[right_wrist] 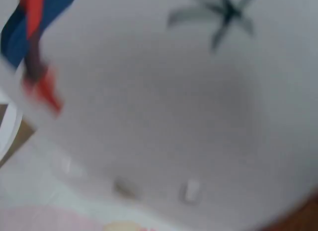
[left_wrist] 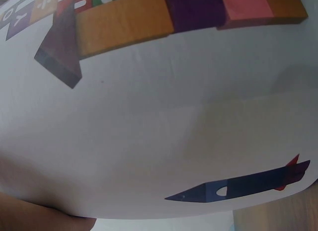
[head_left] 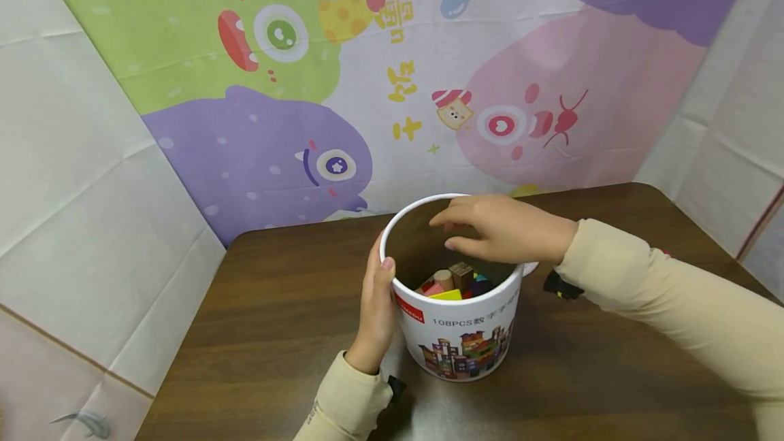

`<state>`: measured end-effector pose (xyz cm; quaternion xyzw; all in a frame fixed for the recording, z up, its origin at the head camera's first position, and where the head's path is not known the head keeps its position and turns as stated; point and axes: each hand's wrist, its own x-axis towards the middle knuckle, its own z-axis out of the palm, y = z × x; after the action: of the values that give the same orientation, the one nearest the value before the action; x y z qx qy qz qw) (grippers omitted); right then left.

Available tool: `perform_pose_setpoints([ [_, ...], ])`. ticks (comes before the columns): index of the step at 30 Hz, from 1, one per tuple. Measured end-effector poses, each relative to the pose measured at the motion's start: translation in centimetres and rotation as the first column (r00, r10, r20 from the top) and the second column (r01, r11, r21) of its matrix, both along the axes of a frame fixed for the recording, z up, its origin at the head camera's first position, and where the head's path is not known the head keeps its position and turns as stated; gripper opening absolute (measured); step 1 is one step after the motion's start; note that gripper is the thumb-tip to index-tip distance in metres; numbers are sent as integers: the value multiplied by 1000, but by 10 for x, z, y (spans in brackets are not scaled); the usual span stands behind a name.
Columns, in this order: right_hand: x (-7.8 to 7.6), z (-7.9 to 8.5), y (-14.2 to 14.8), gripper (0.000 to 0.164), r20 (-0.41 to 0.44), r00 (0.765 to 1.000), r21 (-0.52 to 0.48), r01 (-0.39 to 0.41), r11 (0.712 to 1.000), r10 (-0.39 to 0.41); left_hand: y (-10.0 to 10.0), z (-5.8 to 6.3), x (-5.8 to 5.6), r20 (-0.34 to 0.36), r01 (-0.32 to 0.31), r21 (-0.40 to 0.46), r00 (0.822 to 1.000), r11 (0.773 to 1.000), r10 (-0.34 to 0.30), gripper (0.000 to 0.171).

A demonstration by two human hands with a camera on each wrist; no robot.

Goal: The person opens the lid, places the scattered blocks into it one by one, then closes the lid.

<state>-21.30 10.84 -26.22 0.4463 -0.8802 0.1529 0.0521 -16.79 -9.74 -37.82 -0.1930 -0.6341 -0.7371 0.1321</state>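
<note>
A white bucket (head_left: 405, 332) with a printed picture of building blocks stands upright on the table. Wooden blocks (head_left: 446, 295) lie low inside it, among them yellow, pink and plain wood pieces. Against the bucket's left side, my left hand (head_left: 375, 301) holds it, thumb just below the rim. Over the opening at the right rim hovers my right hand (head_left: 499, 226), its fingers loosely bent and nothing visible between them. The bucket's printed wall (left_wrist: 149, 131) fills the left wrist view. In the right wrist view the same wall (right_wrist: 149, 92) is close and blurred.
Under the bucket is a dark brown wooden table (head_left: 275, 332) with rounded back corners. A cloth with cartoon monsters (head_left: 269, 148) hangs behind its back edge. Pale sheets (head_left: 79, 155) hang at both sides. The bucket's handle (head_left: 530, 268) sticks out at the right.
</note>
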Motion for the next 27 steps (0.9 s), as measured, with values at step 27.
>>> perform_pose_setpoints([
  [27, -119, -120, 152, 46, 171, 801, -73, 591, 803, -574, -1, 0, 0, -1, 7, 24, 1000, 1000, -7, 52],
])
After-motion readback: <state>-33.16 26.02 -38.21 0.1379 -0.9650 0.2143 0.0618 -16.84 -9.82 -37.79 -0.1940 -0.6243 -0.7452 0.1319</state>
